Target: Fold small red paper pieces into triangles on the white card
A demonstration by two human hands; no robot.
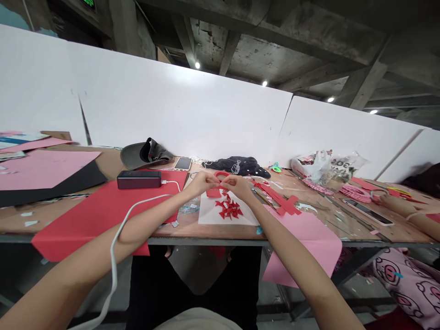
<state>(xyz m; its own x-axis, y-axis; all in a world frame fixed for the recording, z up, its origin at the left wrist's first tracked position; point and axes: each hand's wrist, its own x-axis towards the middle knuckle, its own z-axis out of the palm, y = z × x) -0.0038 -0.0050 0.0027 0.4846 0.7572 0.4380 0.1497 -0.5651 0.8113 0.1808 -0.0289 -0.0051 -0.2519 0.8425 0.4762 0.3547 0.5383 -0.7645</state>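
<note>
My left hand (205, 182) and my right hand (237, 184) meet above a white sheet (206, 215), fingertips pinched close together. Whatever is between them is small and partly hidden by the fingers. Just behind the fingertips shows a red ring-like loop (222, 173); whether it is held or lies on the table I cannot tell. Below the hands, on the white sheet, lies a heap of small pointed red paper pieces (229, 209). A flat red paper piece (213, 193) sits beside that heap, under my left fingers.
Left are red paper (92, 215), a power bank (139, 179) with a white cable crossing my left arm, a phone (183, 163) and a cap (146, 153). Right are red strips (278, 198), pink paper (309, 238), plastic bags (312, 166) and another person's hand (392, 202).
</note>
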